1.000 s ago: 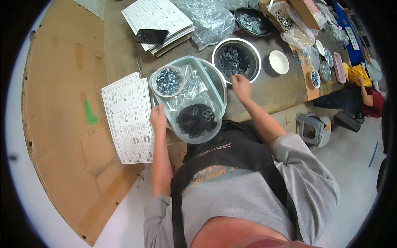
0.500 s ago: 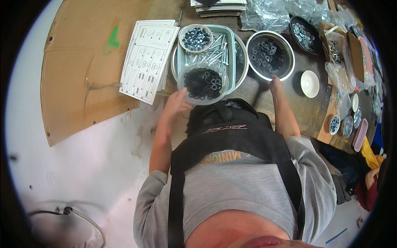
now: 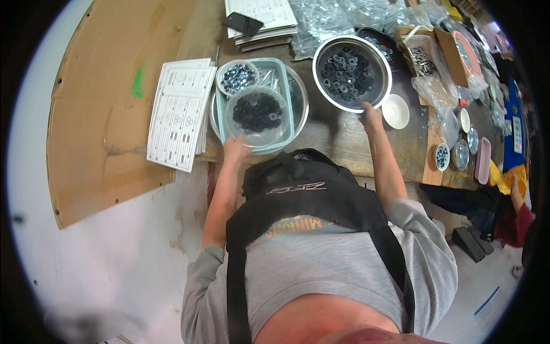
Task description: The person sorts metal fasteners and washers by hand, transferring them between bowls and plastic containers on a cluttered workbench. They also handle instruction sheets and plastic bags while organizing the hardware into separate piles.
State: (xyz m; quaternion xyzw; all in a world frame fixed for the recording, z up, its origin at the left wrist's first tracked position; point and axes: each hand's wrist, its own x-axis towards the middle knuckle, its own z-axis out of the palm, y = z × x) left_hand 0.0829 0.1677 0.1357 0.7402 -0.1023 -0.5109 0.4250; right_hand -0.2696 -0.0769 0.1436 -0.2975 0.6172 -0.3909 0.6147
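Note:
My left hand (image 3: pixel 235 149) grips the near rim of a translucent plastic bowl (image 3: pixel 260 136) of black washers. That bowl rests over a pale teal tray (image 3: pixel 289 123) of long bolts, touching a small white tub (image 3: pixel 220 86) of shiny nuts. Beneath the tray, a round metal pan (image 3: pixel 303 94) shows at its edges. My right hand (image 3: pixel 371 116) is closed on the near rim of a steel bowl (image 3: pixel 385 94) of dark washers; its fingers are partly hidden below the rim. The steel bowl overlaps a black dish (image 3: pixel 391 51) of metal parts.
Printed sheets (image 3: pixel 179 114) lie left of the tray. A phone (image 3: pixel 243 23) rests on stacked paper at the back. Right of the steel bowl are a white bowl (image 3: pixel 396 111), a cardboard box (image 3: pixel 451 54) and several small tubs. Another person's hand (image 3: pixel 517 192) shows far right.
The plastic bowl has moved away from me, farther over the tray. My right hand has moved the steel bowl farther back, partly covering the black dish. The whole view has shifted.

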